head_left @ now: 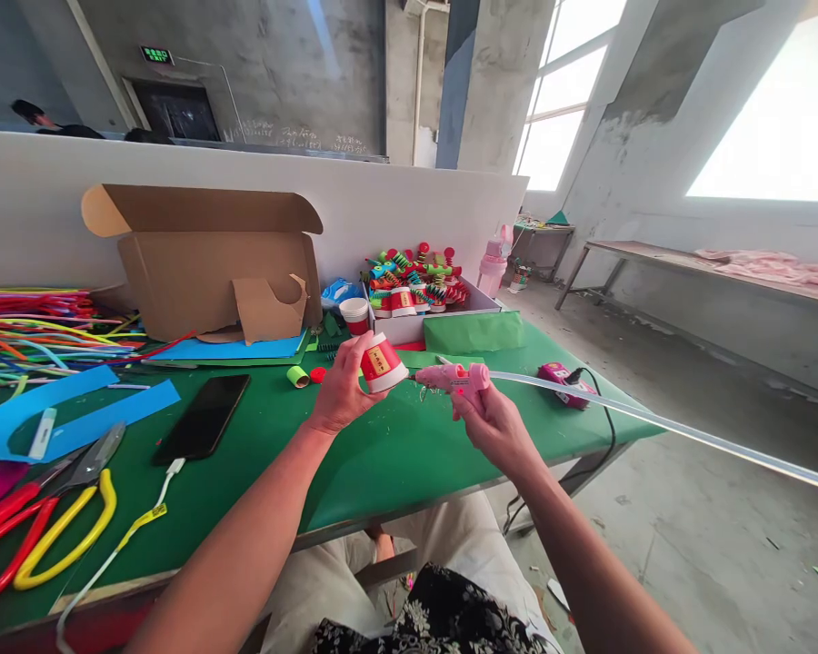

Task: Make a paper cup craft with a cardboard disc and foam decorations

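Note:
My left hand [343, 389] grips a red paper cup [383, 363] with a gold label and a white rim, tilted with its rim toward the lower right. In my right hand [494, 420] is a pink glue gun [453, 377], its nozzle pointing left at the cup's rim. Whether the nozzle touches the rim I cannot tell. A long clear glue stick [654, 418] sticks out of the gun's back, far to the right. Behind the cup stand more paper cups [354, 314]. A green paper roll [298, 376] and a red round piece [318, 374] lie left of my left hand.
A box [473, 327] of colourful spring figures stands at the back, beside a brown cardboard box [218, 272]. On the left lie a phone [204, 418] with a cable, scissors [95, 472], blue strips [115, 418] and pipe cleaners [34, 336]. A corded magenta device [564, 385] sits right.

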`<action>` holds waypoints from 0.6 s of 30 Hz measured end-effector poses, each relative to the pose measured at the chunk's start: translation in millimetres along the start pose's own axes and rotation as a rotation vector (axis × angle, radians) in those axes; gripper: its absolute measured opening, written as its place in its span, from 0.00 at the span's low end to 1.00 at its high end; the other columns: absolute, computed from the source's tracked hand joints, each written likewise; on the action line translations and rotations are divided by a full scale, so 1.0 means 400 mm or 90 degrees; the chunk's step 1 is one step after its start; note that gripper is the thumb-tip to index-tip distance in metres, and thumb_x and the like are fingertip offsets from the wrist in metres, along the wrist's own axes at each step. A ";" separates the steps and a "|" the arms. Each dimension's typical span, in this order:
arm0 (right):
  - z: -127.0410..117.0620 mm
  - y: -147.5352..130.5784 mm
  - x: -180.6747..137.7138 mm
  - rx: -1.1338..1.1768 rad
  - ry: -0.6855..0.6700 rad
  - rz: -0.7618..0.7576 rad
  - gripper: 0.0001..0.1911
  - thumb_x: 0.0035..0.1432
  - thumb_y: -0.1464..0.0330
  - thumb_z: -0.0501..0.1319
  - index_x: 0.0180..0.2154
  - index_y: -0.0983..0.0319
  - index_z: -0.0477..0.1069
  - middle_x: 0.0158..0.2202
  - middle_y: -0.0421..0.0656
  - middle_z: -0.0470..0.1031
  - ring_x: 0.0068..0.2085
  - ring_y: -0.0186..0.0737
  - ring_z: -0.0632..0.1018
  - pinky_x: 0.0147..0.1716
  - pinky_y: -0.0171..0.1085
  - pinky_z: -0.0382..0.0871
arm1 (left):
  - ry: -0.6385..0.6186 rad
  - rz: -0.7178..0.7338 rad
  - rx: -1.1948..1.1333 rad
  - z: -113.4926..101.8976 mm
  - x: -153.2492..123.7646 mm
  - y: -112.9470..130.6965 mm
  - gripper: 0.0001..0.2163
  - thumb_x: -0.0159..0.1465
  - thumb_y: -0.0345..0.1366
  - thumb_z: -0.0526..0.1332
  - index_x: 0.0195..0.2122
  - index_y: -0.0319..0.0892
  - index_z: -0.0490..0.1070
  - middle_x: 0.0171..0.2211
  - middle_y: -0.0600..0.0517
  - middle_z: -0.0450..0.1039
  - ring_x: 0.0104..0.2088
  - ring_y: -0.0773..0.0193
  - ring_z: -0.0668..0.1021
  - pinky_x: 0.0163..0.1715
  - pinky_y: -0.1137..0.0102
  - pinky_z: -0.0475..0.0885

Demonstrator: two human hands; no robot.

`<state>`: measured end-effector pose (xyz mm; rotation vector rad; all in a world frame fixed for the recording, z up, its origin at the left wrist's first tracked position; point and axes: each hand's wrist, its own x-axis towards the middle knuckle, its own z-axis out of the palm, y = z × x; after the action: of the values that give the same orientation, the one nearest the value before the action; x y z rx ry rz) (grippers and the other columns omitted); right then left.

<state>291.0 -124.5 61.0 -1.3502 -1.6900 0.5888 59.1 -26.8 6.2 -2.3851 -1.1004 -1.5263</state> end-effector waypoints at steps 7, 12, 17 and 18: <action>0.010 0.000 -0.005 0.015 -0.023 0.004 0.15 0.60 0.56 0.54 0.29 0.59 0.65 0.22 0.40 0.67 0.23 0.36 0.66 0.24 0.36 0.63 | 0.000 0.002 0.018 0.002 0.000 0.001 0.38 0.56 0.39 0.68 0.65 0.45 0.50 0.54 0.41 0.64 0.54 0.49 0.72 0.53 0.57 0.71; 0.012 -0.002 -0.004 -0.007 -0.028 0.000 0.14 0.61 0.57 0.53 0.32 0.59 0.66 0.25 0.42 0.71 0.26 0.38 0.70 0.26 0.36 0.65 | -0.018 -0.014 0.021 0.001 0.000 0.003 0.39 0.56 0.39 0.68 0.66 0.46 0.49 0.54 0.42 0.64 0.54 0.50 0.72 0.52 0.58 0.72; 0.023 0.000 -0.009 0.007 -0.042 -0.023 0.12 0.59 0.57 0.53 0.31 0.58 0.65 0.24 0.41 0.72 0.25 0.38 0.71 0.26 0.36 0.65 | -0.021 -0.004 0.013 0.001 -0.002 0.000 0.40 0.55 0.35 0.67 0.66 0.46 0.50 0.54 0.42 0.64 0.55 0.49 0.71 0.52 0.58 0.73; 0.026 -0.001 -0.011 0.005 -0.044 -0.025 0.12 0.59 0.57 0.54 0.30 0.58 0.65 0.24 0.41 0.72 0.25 0.38 0.71 0.26 0.36 0.65 | -0.023 -0.005 0.007 0.000 -0.002 0.000 0.40 0.54 0.34 0.67 0.66 0.46 0.49 0.54 0.42 0.64 0.55 0.49 0.71 0.52 0.58 0.73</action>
<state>282.1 -127.0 54.4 -1.3011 -1.7643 0.6253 58.9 -27.2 5.3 -2.4132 -1.1243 -1.4811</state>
